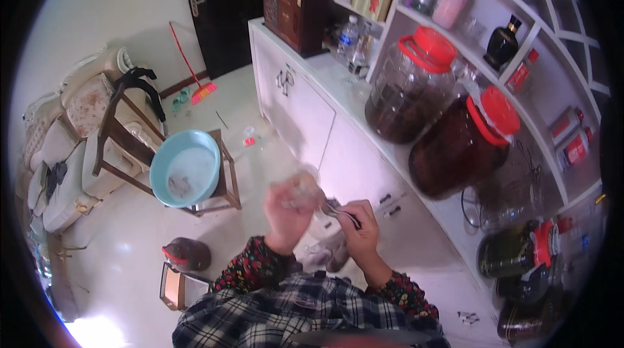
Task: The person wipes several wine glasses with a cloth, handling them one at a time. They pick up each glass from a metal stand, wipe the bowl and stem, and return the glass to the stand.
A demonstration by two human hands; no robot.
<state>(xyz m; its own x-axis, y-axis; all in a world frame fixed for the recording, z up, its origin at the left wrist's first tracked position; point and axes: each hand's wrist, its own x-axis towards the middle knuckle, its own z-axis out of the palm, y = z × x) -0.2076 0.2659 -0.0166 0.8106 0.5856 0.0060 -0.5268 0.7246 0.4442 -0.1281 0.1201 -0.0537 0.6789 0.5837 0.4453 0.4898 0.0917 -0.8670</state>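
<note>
Both hands are raised in front of my chest, close together. My left hand (292, 209) is blurred; its fingers curl around a clear, glass-like object (308, 176) whose exact kind I cannot make out. Between the thumb and fingers of my right hand (361, 231) is a thin, folded grey and dark piece that looks like cloth (336, 209). Its free end reaches toward the left hand, and blur hides whether it touches the clear object. Below the hands, shoes (336, 253) show on the floor.
A light blue basin (209, 187) with suds stands on a wooden chair (231, 192) at left. Large red-lidded jars (404, 104) line the white cabinet (287, 109) to the right. On the floor are a lidded dark jar (192, 254), an open box (173, 287) and a red broom (204, 92).
</note>
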